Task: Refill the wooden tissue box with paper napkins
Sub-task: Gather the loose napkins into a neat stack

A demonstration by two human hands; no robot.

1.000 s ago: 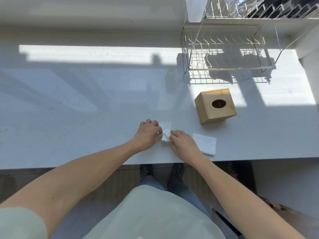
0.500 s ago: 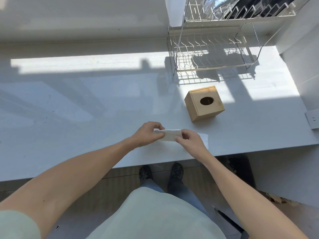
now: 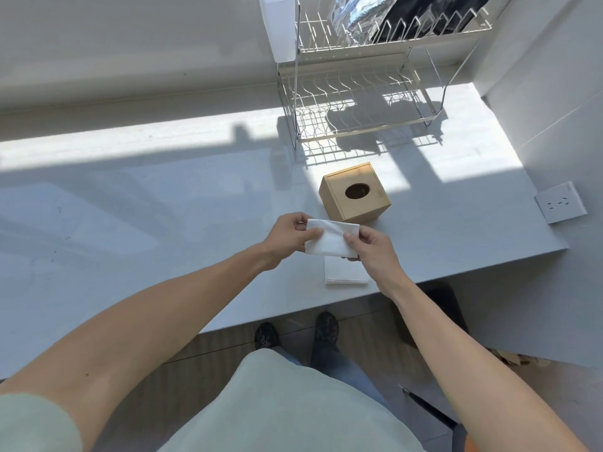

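Napkin [image 3: 329, 238], pinched at its ends by left hand [image 3: 288, 234] and right hand [image 3: 372, 246] just short of the wooden tissue box [image 3: 354, 192], could tear if overtensioned.

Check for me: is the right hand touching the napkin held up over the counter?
Touching. The head view shows the right hand pinching the napkin's right end, thumb on its front face.

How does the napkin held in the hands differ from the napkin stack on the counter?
The held napkin is lifted off the counter, pinched by the left hand and right hand; the napkin stack lies flat and untouched. The held napkin looks single; the stack shows several layers. Both are white paper.
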